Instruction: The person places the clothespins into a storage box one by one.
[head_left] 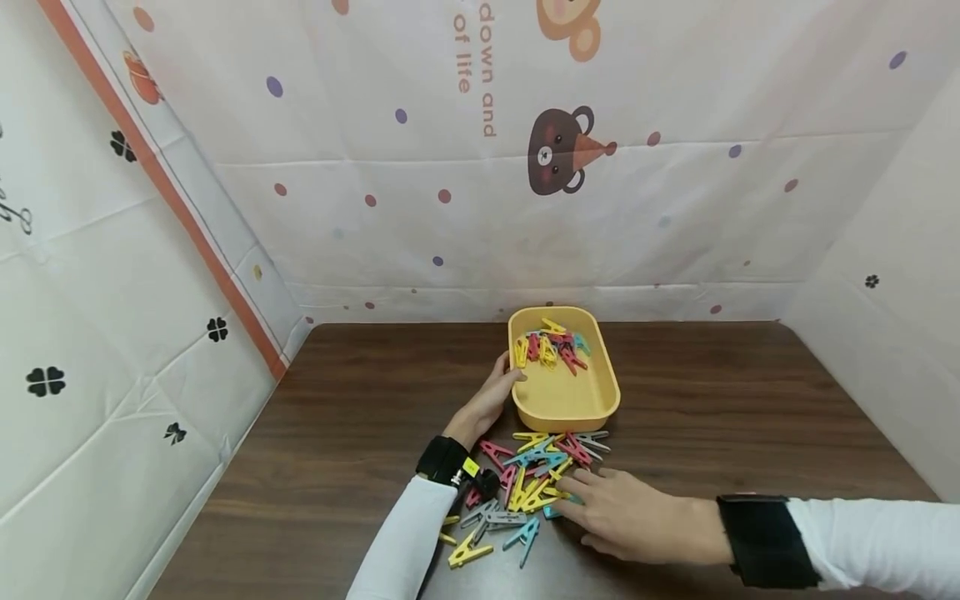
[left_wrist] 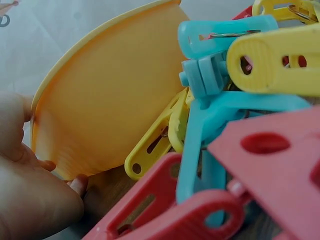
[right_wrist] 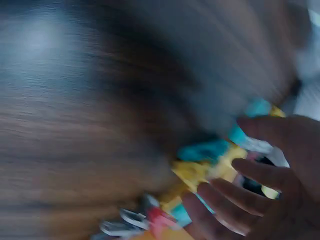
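A yellow plastic tray (head_left: 564, 398) stands at the back of the table with several clothespins (head_left: 548, 350) in its far part. My left hand (head_left: 491, 396) grips its left rim, the thumb over the edge; in the left wrist view this hand (left_wrist: 35, 185) holds the tray wall (left_wrist: 105, 95) from the side. A loose pile of yellow, blue, red and grey clothespins (head_left: 536, 479) lies in front of the tray. At the pile's right edge is my right hand (head_left: 637, 512), its fingers loosely extended over the clothespins. In the blurred right wrist view no clothespin is clearly held.
The pile spreads toward the near side, with a yellow clothespin (head_left: 468, 552) and a blue clothespin (head_left: 522, 537) at its front. The brown wooden table (head_left: 360, 417) meets a white printed cloth (head_left: 450, 225) at the back, and similar cloth hangs at both sides.
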